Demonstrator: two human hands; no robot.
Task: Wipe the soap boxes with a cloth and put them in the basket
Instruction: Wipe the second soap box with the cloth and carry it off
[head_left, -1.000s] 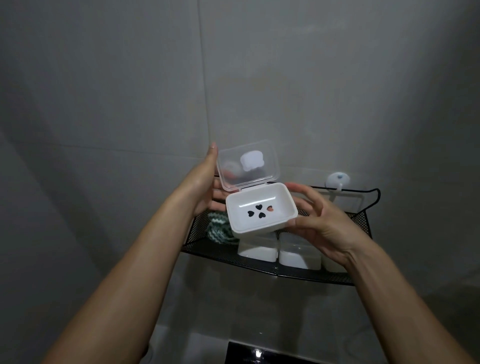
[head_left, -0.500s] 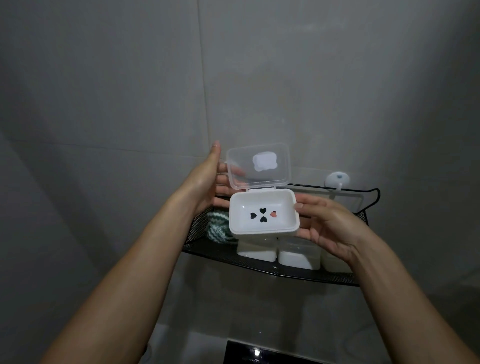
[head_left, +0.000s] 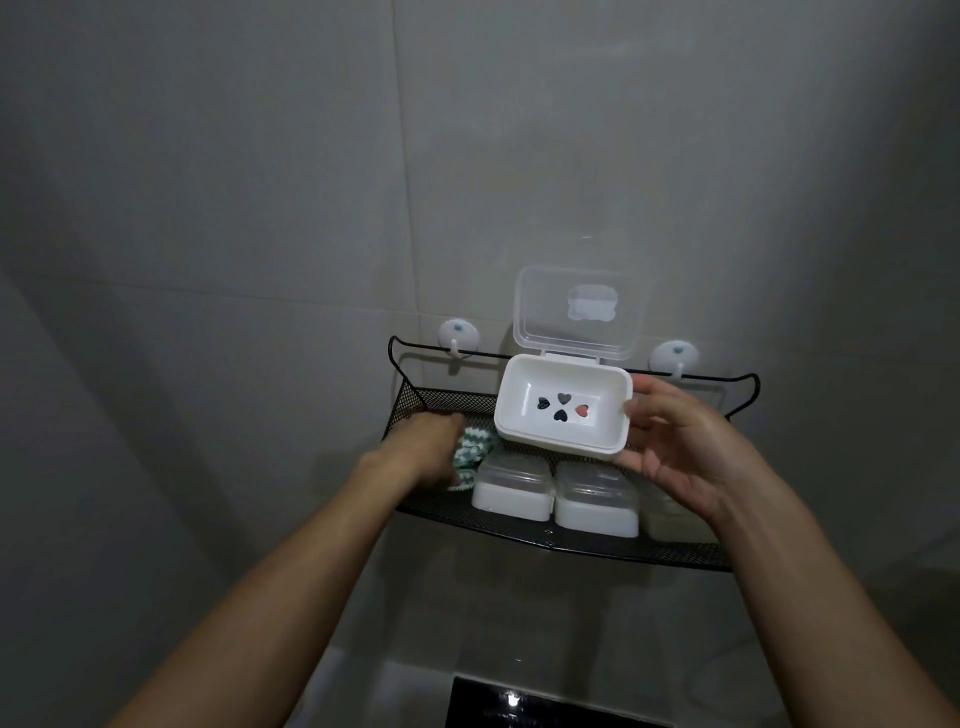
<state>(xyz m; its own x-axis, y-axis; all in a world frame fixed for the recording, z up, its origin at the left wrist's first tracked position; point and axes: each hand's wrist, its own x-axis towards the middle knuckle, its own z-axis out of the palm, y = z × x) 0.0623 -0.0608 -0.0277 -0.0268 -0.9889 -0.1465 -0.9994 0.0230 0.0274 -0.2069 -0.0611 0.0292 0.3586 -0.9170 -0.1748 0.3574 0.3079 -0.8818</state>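
Right hand (head_left: 691, 457) grips an open soap box (head_left: 563, 410) by its right end, thumb above and fingers curled beneath. Box held above the black mesh basket (head_left: 571, 543), clear lid (head_left: 576, 312) tipped upright, heart-shaped holes in its white tray. Left hand (head_left: 423, 447) reaches into the basket's left end, touching the green-and-white cloth (head_left: 470, 452); whether its fingers close on the cloth cannot be told. Two closed soap boxes (head_left: 511, 486) (head_left: 597, 501) sit side by side in the basket. Basket hangs from two white wall hooks (head_left: 457, 335) (head_left: 675, 356).
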